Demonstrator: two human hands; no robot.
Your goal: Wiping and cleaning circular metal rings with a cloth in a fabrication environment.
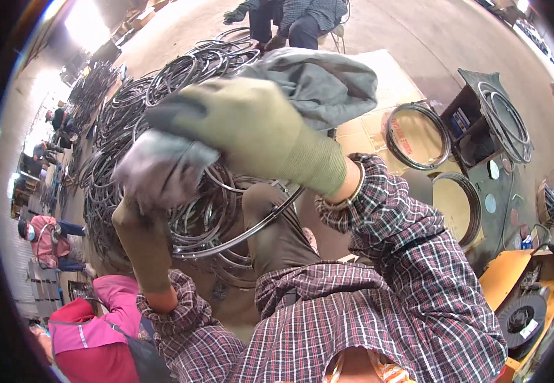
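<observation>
A person in a pink-and-red jacket [101, 341] is at lower left. Flat tan cardboard [361, 132] lies on the grey floor [411, 25]. At lower right, a yellow boxy casing [501, 281] holds a round black part [518, 316].

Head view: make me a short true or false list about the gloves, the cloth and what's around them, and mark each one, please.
1. The right hand and the left hand are both gloved. True.
2. The gray cloth is touched by neither hand. False: the right hand grips it.
3. The wearer's shirt is plaid. True.
4. The yellow casing is at the picture's upper left. False: it is at the lower right.
5. A dark coil lies on the cardboard. True.
6. Nobody else is in view. False: for one, a person in pink is at the lower left.
</observation>
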